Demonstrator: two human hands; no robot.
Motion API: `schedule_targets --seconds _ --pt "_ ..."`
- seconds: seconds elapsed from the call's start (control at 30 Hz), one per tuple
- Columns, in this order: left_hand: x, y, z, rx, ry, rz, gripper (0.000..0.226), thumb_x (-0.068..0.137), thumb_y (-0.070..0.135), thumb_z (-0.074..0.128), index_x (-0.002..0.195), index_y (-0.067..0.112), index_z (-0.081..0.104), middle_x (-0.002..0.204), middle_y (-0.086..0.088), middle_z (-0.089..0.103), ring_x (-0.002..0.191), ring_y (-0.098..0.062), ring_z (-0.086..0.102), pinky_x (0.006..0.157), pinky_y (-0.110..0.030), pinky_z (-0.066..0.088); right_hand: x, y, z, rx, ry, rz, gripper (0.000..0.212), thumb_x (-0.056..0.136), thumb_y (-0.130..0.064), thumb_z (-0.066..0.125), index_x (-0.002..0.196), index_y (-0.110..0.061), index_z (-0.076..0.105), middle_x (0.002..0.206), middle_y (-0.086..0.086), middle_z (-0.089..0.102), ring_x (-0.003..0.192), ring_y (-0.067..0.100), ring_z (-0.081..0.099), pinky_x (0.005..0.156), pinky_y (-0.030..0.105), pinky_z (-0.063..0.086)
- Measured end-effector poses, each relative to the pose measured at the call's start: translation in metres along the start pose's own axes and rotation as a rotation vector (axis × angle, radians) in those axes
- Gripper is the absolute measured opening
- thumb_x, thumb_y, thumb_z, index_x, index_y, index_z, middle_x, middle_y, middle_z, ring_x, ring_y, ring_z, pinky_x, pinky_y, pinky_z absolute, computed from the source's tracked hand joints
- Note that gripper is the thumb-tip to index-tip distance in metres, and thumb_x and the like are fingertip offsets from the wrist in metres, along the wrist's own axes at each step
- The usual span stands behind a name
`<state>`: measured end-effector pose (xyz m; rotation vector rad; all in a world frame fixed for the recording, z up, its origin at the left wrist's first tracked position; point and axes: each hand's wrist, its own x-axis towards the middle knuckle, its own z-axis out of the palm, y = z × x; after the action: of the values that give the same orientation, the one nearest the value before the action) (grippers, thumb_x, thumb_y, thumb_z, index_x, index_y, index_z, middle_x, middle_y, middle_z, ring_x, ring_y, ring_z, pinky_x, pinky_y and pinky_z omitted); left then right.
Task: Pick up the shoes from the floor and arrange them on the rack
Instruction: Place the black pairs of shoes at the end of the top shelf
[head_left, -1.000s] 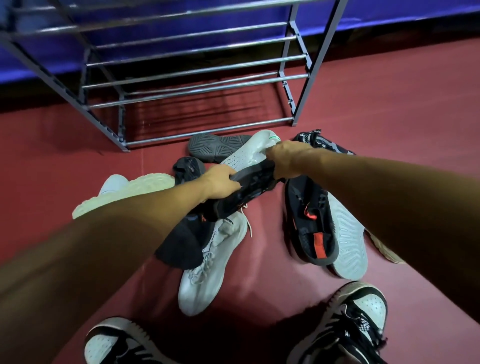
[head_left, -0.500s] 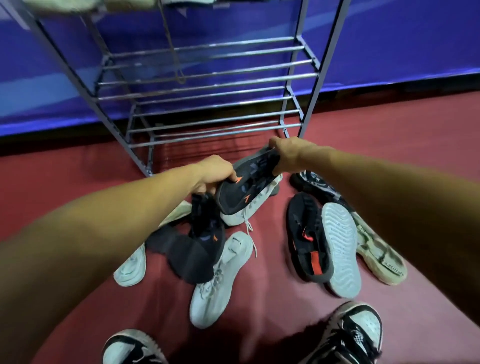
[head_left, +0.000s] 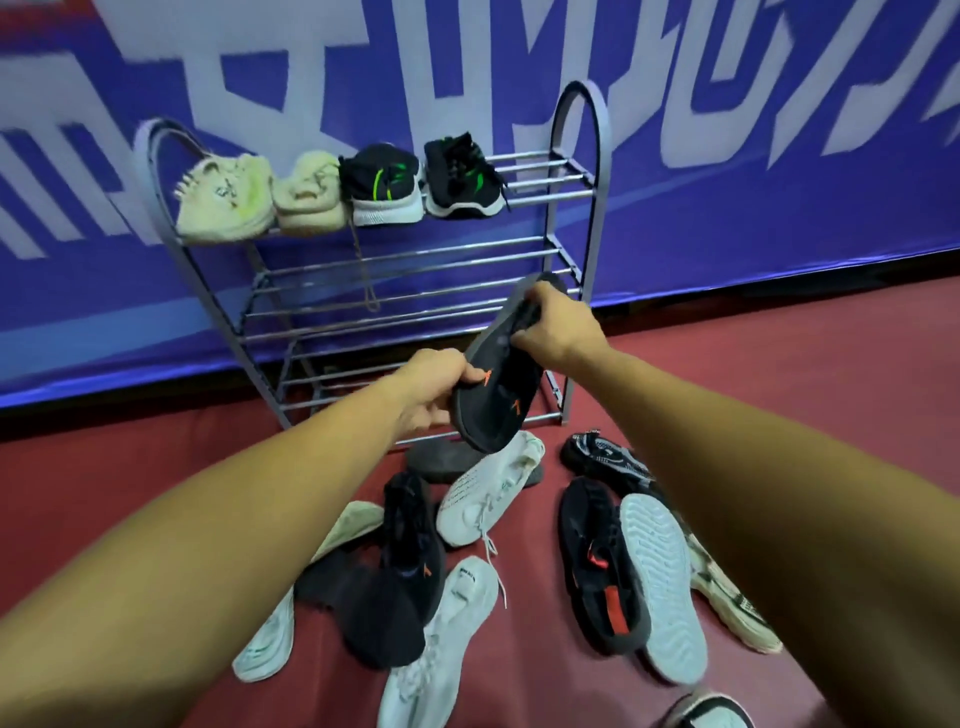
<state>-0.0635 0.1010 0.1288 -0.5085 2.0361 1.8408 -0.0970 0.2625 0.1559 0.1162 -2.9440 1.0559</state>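
A black shoe (head_left: 493, 384) with orange marks hangs tilted in front of the grey metal rack (head_left: 596, 171), gripped by the left hand (head_left: 431, 395) and the right hand (head_left: 561, 327). Two cream shoes (head_left: 223, 202) and two black-and-green shoes (head_left: 384, 187) stand side by side on the top shelf. White and black shoes (head_left: 488, 493) lie jumbled on the red floor (head_left: 156, 493).

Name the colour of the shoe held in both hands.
Black shoe with small orange marks; head view.
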Motion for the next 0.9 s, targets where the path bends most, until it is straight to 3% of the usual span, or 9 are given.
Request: schedule_targets --seconds 0.13,0.23,0.37,0.43,0.5,0.57,0.67,0.77,0.9 --pt "-0.016 0.026 0.012 -0.226 -0.02 0.036 0.015 0.092 0.002 0.055 0.093 0.011 0.067 0.086 -0.004 0.069 0.078 -0.019 0.066 0.07 -0.036 0.056 -0.006 -0.017 -0.026 0.231 0.226 0.054 0.044 0.085 -0.019 0.064 0.128 -0.019 0.056 0.121 0.008 0.065 0.109 0.031 0.061 0.088 0.038 0.051" --pt "-0.024 0.048 0.023 -0.344 -0.042 0.093 0.015 0.093 0.002 0.053 0.09 0.011 0.065 0.089 -0.007 0.069 0.081 -0.022 0.066 0.067 -0.038 0.055 -0.005 -0.02 -0.038 0.312 0.352 0.138 0.038 0.084 -0.027 0.063 0.119 -0.017 0.056 0.12 0.011 0.062 0.105 0.033 0.061 0.084 0.038 0.05" --pt "-0.023 0.08 0.037 -0.495 -0.049 0.145 0.017 0.094 0.003 0.054 0.106 0.005 0.065 0.111 -0.015 0.068 0.093 -0.029 0.067 0.062 -0.044 0.056 -0.007 -0.01 -0.046 0.417 0.234 0.233 0.044 0.088 -0.048 0.062 0.111 -0.011 0.057 0.112 0.01 0.063 0.103 0.03 0.059 0.084 0.038 0.048" --pt "-0.019 0.092 0.043 -0.547 -0.044 0.152 0.018 0.095 0.004 0.053 0.11 0.004 0.063 0.116 -0.017 0.066 0.096 -0.031 0.065 0.063 -0.047 0.055 -0.007 -0.008 -0.047 0.512 0.203 0.215 0.042 0.086 -0.047 0.063 0.108 -0.011 0.059 0.105 0.007 0.064 0.098 0.027 0.06 0.087 0.041 0.051" --pt "-0.014 0.1 0.046 -0.581 -0.045 0.152 0.016 0.096 0.006 0.055 0.111 0.003 0.061 0.109 -0.017 0.065 0.092 -0.032 0.065 0.064 -0.048 0.054 -0.007 -0.009 -0.047 0.656 0.206 0.218 0.033 0.076 -0.042 0.064 0.087 -0.012 0.059 0.085 0.006 0.063 0.079 0.028 0.057 0.074 0.043 0.05" --pt "-0.009 0.108 0.047 -0.568 -0.058 0.153 0.013 0.096 0.012 0.059 0.106 0.004 0.061 0.1 -0.015 0.066 0.086 -0.029 0.065 0.06 -0.043 0.055 -0.002 -0.011 -0.046 0.81 0.221 0.258 0.027 0.068 -0.038 0.062 0.068 -0.014 0.051 0.063 0.006 0.052 0.063 0.026 0.046 0.058 0.039 0.039" --pt "0.0 0.118 0.05 -0.474 -0.043 0.149 0.02 0.092 0.026 0.066 0.105 0.011 0.062 0.1 -0.007 0.066 0.088 -0.024 0.063 0.065 -0.036 0.051 0.011 -0.01 -0.045 0.995 0.253 0.277 0.019 0.079 -0.027 0.065 0.075 -0.011 0.054 0.057 0.004 0.05 0.05 0.019 0.042 0.048 0.031 0.032" --pt "0.01 0.126 0.052 -0.44 -0.04 0.162 0.03 0.088 0.034 0.071 0.11 0.016 0.063 0.108 -0.006 0.068 0.093 -0.022 0.062 0.068 -0.031 0.051 0.027 -0.009 -0.047 1.142 0.316 0.265 0.01 0.091 -0.016 0.064 0.087 -0.007 0.063 0.061 0.005 0.055 0.047 0.012 0.046 0.048 0.024 0.037" --pt "0.022 0.13 0.052 -0.398 -0.044 0.165 0.032 0.087 0.034 0.071 0.113 0.016 0.066 0.102 -0.004 0.067 0.08 -0.015 0.059 0.061 -0.025 0.043 0.049 -0.011 -0.047 1.289 0.332 0.258 0.015 0.093 -0.01 0.063 0.077 -0.009 0.065 0.064 0.005 0.056 0.051 0.012 0.047 0.052 0.023 0.042"
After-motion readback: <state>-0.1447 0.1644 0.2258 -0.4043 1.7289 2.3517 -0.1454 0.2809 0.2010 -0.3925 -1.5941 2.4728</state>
